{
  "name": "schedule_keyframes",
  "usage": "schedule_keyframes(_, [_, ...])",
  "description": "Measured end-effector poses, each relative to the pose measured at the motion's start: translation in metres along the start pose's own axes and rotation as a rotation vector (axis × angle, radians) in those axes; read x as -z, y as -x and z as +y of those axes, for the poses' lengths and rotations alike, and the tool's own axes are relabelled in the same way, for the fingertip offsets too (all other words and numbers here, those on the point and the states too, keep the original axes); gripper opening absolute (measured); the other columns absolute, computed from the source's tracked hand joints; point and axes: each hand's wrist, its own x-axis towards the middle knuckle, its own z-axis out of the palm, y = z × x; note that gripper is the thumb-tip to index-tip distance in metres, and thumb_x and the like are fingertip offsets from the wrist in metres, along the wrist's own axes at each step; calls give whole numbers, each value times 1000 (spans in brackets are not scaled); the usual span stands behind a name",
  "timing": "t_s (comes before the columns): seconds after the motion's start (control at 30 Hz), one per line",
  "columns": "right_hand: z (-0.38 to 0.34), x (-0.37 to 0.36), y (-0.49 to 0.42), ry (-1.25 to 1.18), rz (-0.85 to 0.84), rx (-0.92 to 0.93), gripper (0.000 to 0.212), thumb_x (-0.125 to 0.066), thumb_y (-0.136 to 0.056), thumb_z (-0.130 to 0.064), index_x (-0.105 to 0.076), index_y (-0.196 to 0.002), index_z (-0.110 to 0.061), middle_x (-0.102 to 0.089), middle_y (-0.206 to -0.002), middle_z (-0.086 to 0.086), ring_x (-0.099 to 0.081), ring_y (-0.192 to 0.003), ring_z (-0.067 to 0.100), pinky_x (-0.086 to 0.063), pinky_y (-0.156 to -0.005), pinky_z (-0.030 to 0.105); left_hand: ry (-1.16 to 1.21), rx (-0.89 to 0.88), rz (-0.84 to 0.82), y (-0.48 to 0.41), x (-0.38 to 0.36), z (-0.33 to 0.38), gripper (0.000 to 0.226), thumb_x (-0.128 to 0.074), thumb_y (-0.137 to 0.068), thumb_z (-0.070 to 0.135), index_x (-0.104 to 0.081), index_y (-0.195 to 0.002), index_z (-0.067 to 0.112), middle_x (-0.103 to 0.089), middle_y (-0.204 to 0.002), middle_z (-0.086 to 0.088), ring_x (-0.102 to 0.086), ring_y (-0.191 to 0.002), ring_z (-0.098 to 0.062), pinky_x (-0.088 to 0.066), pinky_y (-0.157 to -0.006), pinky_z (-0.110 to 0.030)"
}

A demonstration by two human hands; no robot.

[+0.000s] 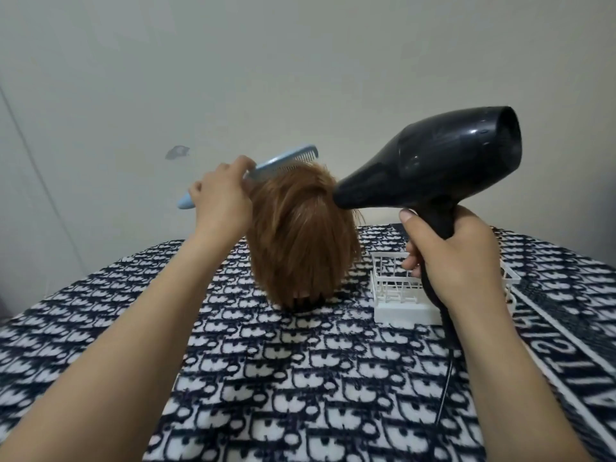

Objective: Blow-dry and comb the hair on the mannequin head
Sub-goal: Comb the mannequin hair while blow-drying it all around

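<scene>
The mannequin head (301, 241) stands upright near the middle of the patterned blanket (300, 378), its short auburn hair hanging straight down and hiding the face side entirely. At the crown, the left hand (221, 198) is closed around the handle of a light-blue comb (283, 162), teeth set into the top hair. From the other side the right hand (456, 255) is wrapped around the grip of a black hair dryer (433, 161), nozzle almost touching the hair at the upper right — its cord (448, 371) trails down over the blanket. Just beside the head, behind that hand, sits a small white wire basket (400, 288).

To do this pass well, I would back the nozzle off a little, aim the air down along the strands, and draw the comb slowly from crown to tips — dryer following the comb, never lingering on one spot.
</scene>
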Motion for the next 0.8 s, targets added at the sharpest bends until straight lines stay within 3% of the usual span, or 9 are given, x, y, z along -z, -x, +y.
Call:
schedule_keyframes(0.1, [-1, 2, -1, -29, 17, -5, 18, -69, -93, -35, -63, -83, -21, -68, -61, -4, -66, -46, 10, -54, -51, 35, -12, -26, -94, 11, -15, -2, 26, -46, -95, 10, -56, -112, 26, -58, -99, -6, -53, -99, -33, -28, -89, -41])
schedule_keyframes(0.2, [-1, 4, -3, -67, 37, -21, 18, -69, -93, -35, -63, -83, -21, -68, -60, -6, -66, -46, 11, -53, -47, 30, -38, -65, -53, 33, -23, -1, 30, -49, -89, 3, -54, -108, 27, -55, -94, -1, -50, -93, -30, -28, -86, -42])
schedule_keyframes(0.33, [0, 5, -4, -63, 30, -31, 18, -69, -92, -34, -64, -83, -21, -67, -58, -4, -66, -46, 12, -54, -48, 32, -157, -141, -15, 57, -27, 4, 35, -51, -83, -3, -52, -103, 26, -54, -95, -2, -47, -88, -28, -30, -85, -45])
schedule_keyframes(0.8, [-2, -6, 3, 62, -80, 1, 19, -69, -91, -35, -62, -82, -19, -69, -63, -2, -66, -45, 12, -61, -55, 45, -163, -235, -46, 81, -34, 2, 37, -52, -79, -7, -51, -102, 21, -50, -90, -2, -44, -82, -26, -28, -78, -39])
